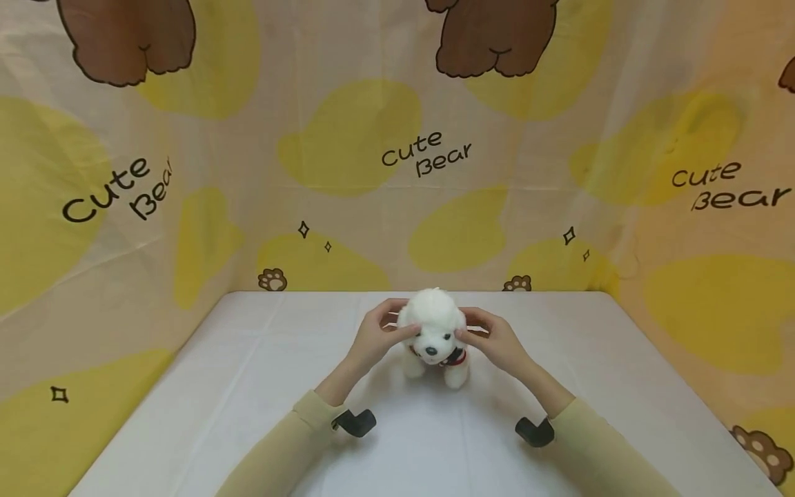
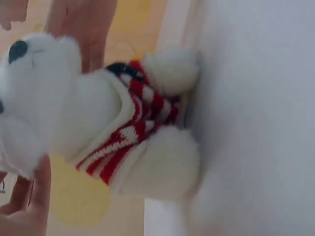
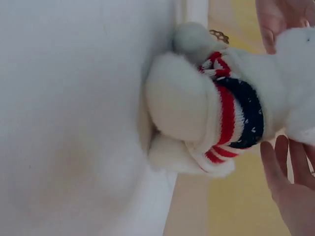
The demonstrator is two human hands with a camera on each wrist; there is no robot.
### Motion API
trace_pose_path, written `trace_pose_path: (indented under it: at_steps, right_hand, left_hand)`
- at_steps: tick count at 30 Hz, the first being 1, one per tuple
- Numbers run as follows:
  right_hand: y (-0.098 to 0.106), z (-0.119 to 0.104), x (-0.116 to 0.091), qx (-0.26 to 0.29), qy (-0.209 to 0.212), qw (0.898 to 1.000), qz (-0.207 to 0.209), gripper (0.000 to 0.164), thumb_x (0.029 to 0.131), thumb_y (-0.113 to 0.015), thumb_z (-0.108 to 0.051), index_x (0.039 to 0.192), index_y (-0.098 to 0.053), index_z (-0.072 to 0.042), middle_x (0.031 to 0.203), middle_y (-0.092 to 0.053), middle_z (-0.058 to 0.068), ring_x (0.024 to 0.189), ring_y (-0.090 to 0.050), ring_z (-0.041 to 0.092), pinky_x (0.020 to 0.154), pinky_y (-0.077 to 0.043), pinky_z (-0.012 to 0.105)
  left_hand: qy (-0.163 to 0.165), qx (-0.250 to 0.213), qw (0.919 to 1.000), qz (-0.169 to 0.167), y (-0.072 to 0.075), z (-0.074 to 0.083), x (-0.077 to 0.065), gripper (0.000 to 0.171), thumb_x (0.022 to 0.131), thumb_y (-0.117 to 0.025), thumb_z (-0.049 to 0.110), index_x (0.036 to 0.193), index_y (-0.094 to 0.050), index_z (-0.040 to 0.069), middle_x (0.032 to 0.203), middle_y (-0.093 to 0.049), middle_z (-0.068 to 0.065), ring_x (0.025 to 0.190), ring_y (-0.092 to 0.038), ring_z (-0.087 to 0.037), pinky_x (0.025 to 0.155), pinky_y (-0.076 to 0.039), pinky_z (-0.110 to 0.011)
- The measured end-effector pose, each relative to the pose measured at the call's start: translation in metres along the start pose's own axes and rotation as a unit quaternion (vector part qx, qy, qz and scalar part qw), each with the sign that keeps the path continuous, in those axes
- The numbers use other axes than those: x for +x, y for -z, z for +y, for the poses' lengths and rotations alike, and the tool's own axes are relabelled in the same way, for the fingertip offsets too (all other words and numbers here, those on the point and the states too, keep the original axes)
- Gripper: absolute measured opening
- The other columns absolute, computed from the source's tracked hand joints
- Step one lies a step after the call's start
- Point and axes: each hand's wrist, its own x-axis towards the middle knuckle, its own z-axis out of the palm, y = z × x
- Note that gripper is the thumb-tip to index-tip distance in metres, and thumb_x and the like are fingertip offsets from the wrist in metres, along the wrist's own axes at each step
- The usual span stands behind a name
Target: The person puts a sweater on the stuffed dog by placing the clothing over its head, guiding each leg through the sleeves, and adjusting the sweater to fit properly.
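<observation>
A white plush dog (image 1: 437, 312) stands on the table between both hands, its face turned to the head camera. It wears a red-and-white striped knit top (image 2: 140, 115) with a navy part (image 3: 247, 113). My left hand (image 1: 377, 338) holds one side of its head, thumb by the eye and fingers behind the ear. On the other side my right hand (image 1: 499, 342) grips the head likewise, thumb at the cheek. Its front paws touch the tabletop in both wrist views. The fingertips behind the head are partly hidden.
The white-covered table (image 1: 248, 400) reaches back to a printed fabric wall (image 1: 348, 152) with bears and yellow patches. Similar fabric hangs at both sides. A black wrist mount (image 1: 357, 422) sits by the left cuff, another black mount (image 1: 535, 432) by the right cuff.
</observation>
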Motion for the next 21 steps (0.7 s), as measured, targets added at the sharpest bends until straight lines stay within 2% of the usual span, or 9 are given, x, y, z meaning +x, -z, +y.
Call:
trace_pose_path:
  at_steps: [4, 7, 11, 16, 19, 21]
  right_hand:
    - [0.009, 0.005, 0.002, 0.003, -0.003, 1.0, 0.007, 0.04, 0.089, -0.066, -0.017, 0.126, -0.057, -0.004, 0.124, -0.06, 0.017, 0.116, -0.056, 0.034, 0.095, -0.049, 0.041]
    - [0.011, 0.008, 0.001, 0.01, -0.014, 1.0, 0.003, 0.041, 0.09, -0.064, -0.018, 0.127, -0.056, -0.004, 0.128, -0.057, 0.017, 0.118, -0.055, 0.035, 0.094, -0.049, 0.041]
    - [0.01, 0.009, 0.0, 0.012, -0.017, 1.0, -0.001, 0.041, 0.091, -0.064, -0.02, 0.128, -0.055, -0.004, 0.13, -0.056, 0.017, 0.119, -0.054, 0.035, 0.094, -0.049, 0.04]
    - [0.013, 0.006, 0.0, -0.003, -0.002, 1.0, -0.014, 0.04, 0.091, -0.063, -0.02, 0.128, -0.055, -0.005, 0.128, -0.058, 0.015, 0.118, -0.055, 0.033, 0.094, -0.049, 0.036]
    - [0.024, 0.006, -0.002, -0.022, 0.01, 0.999, -0.022, 0.041, 0.094, -0.059, -0.022, 0.132, -0.052, -0.006, 0.128, -0.058, 0.016, 0.119, -0.054, 0.034, 0.094, -0.049, 0.04]
    - [0.037, 0.009, -0.005, -0.07, 0.014, 0.997, -0.015, 0.044, 0.096, -0.055, -0.026, 0.135, -0.049, -0.007, 0.131, -0.057, 0.016, 0.121, -0.052, 0.034, 0.096, -0.047, 0.046]
  left_hand:
    - [-0.009, 0.02, 0.9996, 0.017, -0.01, 0.01, -0.004, 0.045, 0.081, -0.074, 0.013, 0.122, -0.057, 0.004, 0.115, -0.06, -0.014, 0.095, -0.059, -0.019, 0.079, -0.052, -0.029]
    - [-0.005, 0.011, 0.9998, 0.016, -0.013, -0.002, 0.0, 0.047, 0.08, -0.075, 0.014, 0.123, -0.057, 0.007, 0.118, -0.06, -0.011, 0.098, -0.058, -0.018, 0.081, -0.052, -0.03]
    - [-0.001, -0.012, 0.9997, 0.02, -0.011, -0.021, 0.006, 0.048, 0.078, -0.077, 0.015, 0.123, -0.059, 0.012, 0.119, -0.06, -0.008, 0.102, -0.057, -0.027, 0.082, -0.051, -0.029]
    - [-0.002, -0.01, 0.9999, 0.006, -0.008, -0.027, 0.008, 0.047, 0.079, -0.077, 0.022, 0.122, -0.06, 0.017, 0.12, -0.06, -0.004, 0.104, -0.057, -0.027, 0.082, -0.051, -0.029]
    - [-0.018, 0.034, 0.9992, 0.009, 0.0, -0.025, 0.007, 0.041, 0.086, -0.069, 0.028, 0.125, -0.058, 0.018, 0.12, -0.06, -0.003, 0.106, -0.058, -0.022, 0.086, -0.051, -0.033]
    - [-0.053, 0.112, 0.9921, 0.023, 0.01, -0.024, 0.004, 0.04, 0.091, -0.062, 0.031, 0.128, -0.056, 0.016, 0.122, -0.059, -0.005, 0.111, -0.056, -0.022, 0.089, -0.05, -0.038]
